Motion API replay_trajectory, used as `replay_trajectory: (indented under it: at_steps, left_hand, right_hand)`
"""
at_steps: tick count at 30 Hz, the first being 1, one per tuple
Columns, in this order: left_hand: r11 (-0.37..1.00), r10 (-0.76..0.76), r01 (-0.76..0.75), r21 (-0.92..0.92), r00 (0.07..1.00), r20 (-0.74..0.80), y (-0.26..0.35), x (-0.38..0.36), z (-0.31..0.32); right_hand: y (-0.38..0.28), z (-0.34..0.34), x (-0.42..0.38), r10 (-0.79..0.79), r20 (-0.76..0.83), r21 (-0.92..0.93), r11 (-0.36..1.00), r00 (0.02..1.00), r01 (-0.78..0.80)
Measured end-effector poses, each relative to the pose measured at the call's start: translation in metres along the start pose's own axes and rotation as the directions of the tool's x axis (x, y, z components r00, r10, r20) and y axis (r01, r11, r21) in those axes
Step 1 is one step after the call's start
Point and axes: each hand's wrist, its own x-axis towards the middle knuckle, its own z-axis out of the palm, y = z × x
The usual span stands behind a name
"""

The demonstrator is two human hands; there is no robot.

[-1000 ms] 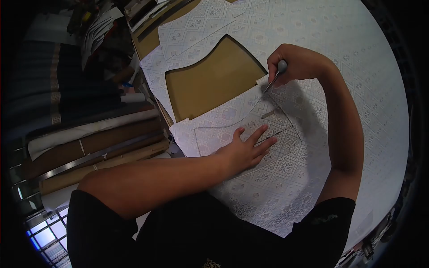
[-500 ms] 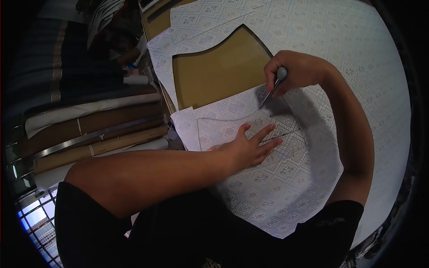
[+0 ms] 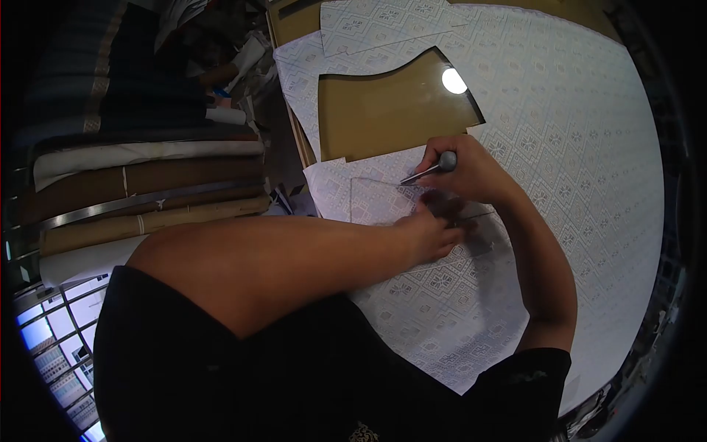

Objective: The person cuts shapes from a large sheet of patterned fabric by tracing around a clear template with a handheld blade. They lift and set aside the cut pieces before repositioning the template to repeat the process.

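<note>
Closed grip: right hand [image 3: 471, 171], fingers wrapped around 1 slim metal tool with a rounded grey handle [image 3: 446, 161], its tip at a dark line on the white, geometric-patterned fabric [image 3: 589, 184]. Left hand [image 3: 431, 234]: open, palm down on the same fabric, near the tool. Beyond both: 1 dark-edged, curved tan shape [image 3: 390, 110], framed by fabric. Far left: several rolls [image 3: 147, 180], brown and white.

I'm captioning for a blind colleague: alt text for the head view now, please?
A right hand holds a grey-handled tool, its tip at a thin line on pale patterned cloth; the left hand is nearby. Beyond lies a tan shape with dark edges; rolls are stacked at left.
</note>
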Motion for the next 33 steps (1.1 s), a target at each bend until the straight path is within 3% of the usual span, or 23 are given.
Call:
replay_trajectory:
  at_steps: [2, 4, 6, 8, 9, 10, 11, 13, 14, 15, 16, 17, 19, 21, 23, 24, 25, 27, 29, 31, 33]
  left_hand:
    - [0.998, 0.013, -0.015, 0.060, 1.000, 0.028, -0.006, 0.000, -0.013]
    - [0.988, 0.097, -0.068, -0.136, 0.971, 0.216, -0.012, 0.006, -0.024]
    - [0.987, 0.053, -0.027, -0.161, 0.986, 0.160, 0.003, 0.047, 0.045]
    - [0.982, 0.020, -0.001, -0.191, 0.995, 0.101, 0.008, 0.056, 0.061]
    - [0.937, 0.082, -0.114, 0.330, 0.991, 0.109, 0.001, 0.047, 0.042]
    - [0.625, 0.126, -0.191, 0.757, 0.982, 0.143, -0.002, 0.041, 0.031]
    - [0.618, 0.127, -0.187, 0.763, 0.982, 0.138, 0.005, 0.059, 0.065]
    - [0.909, -0.040, 0.008, 0.417, 0.997, 0.070, 0.017, 0.099, 0.130]
    - [0.908, -0.046, 0.019, 0.418, 0.998, 0.053, 0.015, 0.096, 0.125]
    - [0.986, -0.161, 0.154, -0.067, 0.981, -0.111, 0.013, 0.091, 0.124]
    - [0.817, -0.324, 0.170, -0.550, 0.926, -0.195, 0.013, 0.087, 0.119]
    - [0.815, -0.324, 0.162, -0.556, 0.924, -0.206, 0.007, 0.084, 0.104]
    - [0.985, 0.009, -0.002, -0.174, 0.999, 0.037, -0.010, 0.077, 0.068]
    - [0.972, 0.059, -0.052, -0.229, 0.998, 0.025, -0.026, 0.036, 0.018]
    - [0.956, 0.119, -0.108, -0.274, 0.993, 0.024, -0.034, 0.006, -0.003]
    - [0.978, 0.139, -0.143, -0.153, 0.990, -0.037, -0.035, 0.000, -0.006]
    - [0.985, 0.166, -0.169, -0.024, 0.981, -0.098, -0.036, -0.003, -0.007]
    - [0.982, 0.185, -0.188, -0.022, 0.978, -0.099, -0.038, -0.005, -0.010]
    - [0.978, 0.206, -0.209, -0.017, 0.973, -0.103, -0.039, -0.007, -0.014]
    - [0.976, 0.216, -0.214, 0.028, 0.972, -0.096, -0.041, -0.008, -0.018]
    - [0.970, 0.243, -0.242, 0.029, 0.968, -0.062, -0.041, -0.011, -0.028]
  right_hand:
    - [-0.004, 0.013, -0.001, 0.044, -0.115, -0.039, 0.998, 0.992, -0.048]
    - [-0.014, 0.028, -0.002, 0.094, -0.139, 0.002, 0.995, 0.986, -0.095]
    - [-0.018, 0.049, 0.013, 0.145, -0.162, 0.041, 0.989, 0.976, -0.140]
    - [-0.012, 0.078, 0.037, -0.191, -0.265, 0.006, 0.980, 0.945, 0.200]
    - [-0.022, 0.081, 0.044, -0.189, -0.276, -0.001, 0.980, 0.942, 0.197]
    - [-0.033, 0.084, 0.050, -0.224, -0.238, -0.076, 0.974, 0.945, 0.212]
    - [-0.040, 0.086, 0.054, -0.256, -0.192, -0.150, 0.962, 0.947, 0.229]
    - [-0.044, 0.083, 0.048, -0.272, -0.210, -0.185, 0.954, 0.939, 0.235]
    - [-0.047, 0.081, 0.043, -0.287, -0.218, -0.212, 0.947, 0.933, 0.241]
    - [-0.048, 0.078, 0.034, -0.282, -0.210, -0.225, 0.946, 0.936, 0.235]
    - [-0.052, 0.076, 0.020, -0.266, -0.378, -0.153, 0.963, 0.887, 0.224]
    - [-0.054, 0.074, 0.006, -0.233, -0.535, -0.081, 0.971, 0.812, 0.225]
    - [-0.045, 0.072, -0.022, -0.156, -0.755, -0.036, 0.980, 0.637, 0.198]
    - [-0.033, 0.078, -0.057, 0.143, -0.872, 0.246, 0.955, 0.468, 0.167]
    - [-0.020, 0.088, -0.088, 0.168, -0.946, 0.237, 0.942, 0.276, 0.239]
    - [-0.015, 0.097, -0.102, 0.167, -0.966, 0.217, 0.938, 0.197, 0.269]
    - [-0.013, 0.105, -0.115, 0.183, -0.967, 0.226, 0.937, 0.175, 0.268]
    - [-0.012, 0.125, -0.136, 0.285, -0.958, 0.277, 0.917, 0.013, 0.287]
    - [-0.006, 0.149, -0.154, 0.317, -0.947, 0.291, 0.916, -0.057, 0.276]
    - [0.006, 0.176, -0.168, 0.226, -0.968, 0.210, 0.968, -0.111, 0.139]
    - [0.012, 0.207, -0.172, 0.199, -0.964, 0.182, 0.977, -0.175, 0.109]
